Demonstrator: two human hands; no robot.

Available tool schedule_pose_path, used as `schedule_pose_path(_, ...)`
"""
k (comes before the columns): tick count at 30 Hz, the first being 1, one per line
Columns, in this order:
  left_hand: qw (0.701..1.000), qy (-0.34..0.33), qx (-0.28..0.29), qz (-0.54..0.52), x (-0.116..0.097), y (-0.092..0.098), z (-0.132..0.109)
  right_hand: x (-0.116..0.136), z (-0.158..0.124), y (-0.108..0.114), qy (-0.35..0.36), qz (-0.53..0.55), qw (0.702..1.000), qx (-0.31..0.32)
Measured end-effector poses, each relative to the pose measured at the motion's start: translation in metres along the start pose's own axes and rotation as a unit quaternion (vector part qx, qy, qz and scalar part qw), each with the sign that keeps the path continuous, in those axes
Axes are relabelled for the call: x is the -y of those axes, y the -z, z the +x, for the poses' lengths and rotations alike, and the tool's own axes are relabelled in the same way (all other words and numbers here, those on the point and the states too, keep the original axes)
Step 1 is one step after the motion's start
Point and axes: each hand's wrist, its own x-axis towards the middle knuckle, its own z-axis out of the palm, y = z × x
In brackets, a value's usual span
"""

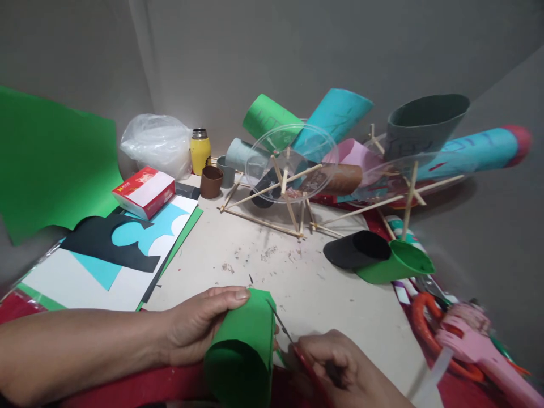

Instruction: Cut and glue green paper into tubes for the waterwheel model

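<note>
My left hand (204, 314) is closed around a rolled green foam-sheet tube (250, 323), its thumb on top near the far end. The tube's wide open end faces me. In my right hand (335, 362) is a pair of scissors (302, 357) with red handles. The blades reach the tube's right side near its far edge, and the lower part of the handles is blurred. Some fingers of my left hand are hidden behind the tube. Past it stand a black foam tube (352, 249) and another green tube (395, 263), side by side on the pale board (263, 260).
Wooden-stick frames with clear plastic discs (293, 161) and coloured tubes stand at the back. At left lie foam sheets (106, 249), a red box (144, 192), a plastic bag (157, 147) and a yellow bottle (200, 153). A pink glue gun (476, 340) lies at right.
</note>
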Motion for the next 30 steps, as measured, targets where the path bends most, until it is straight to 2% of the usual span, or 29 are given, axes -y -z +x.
schedule_pose_path(10,1.000,-0.001,0.016,0.020,0.0022,-0.0026,0.0001,0.0081,-0.0013,-0.0005,0.000,-0.018,1.000,0.001)
schedule_pose_path(20,1.000,0.000,0.023,0.015,0.0030,-0.0010,-0.0008,0.0096,-0.0019,0.0003,0.080,-0.074,0.994,-0.033)
schedule_pose_path(30,0.998,0.008,0.008,0.062,-0.0018,-0.0004,-0.0017,0.0007,-0.0066,0.0045,0.083,-0.103,0.991,-0.008)
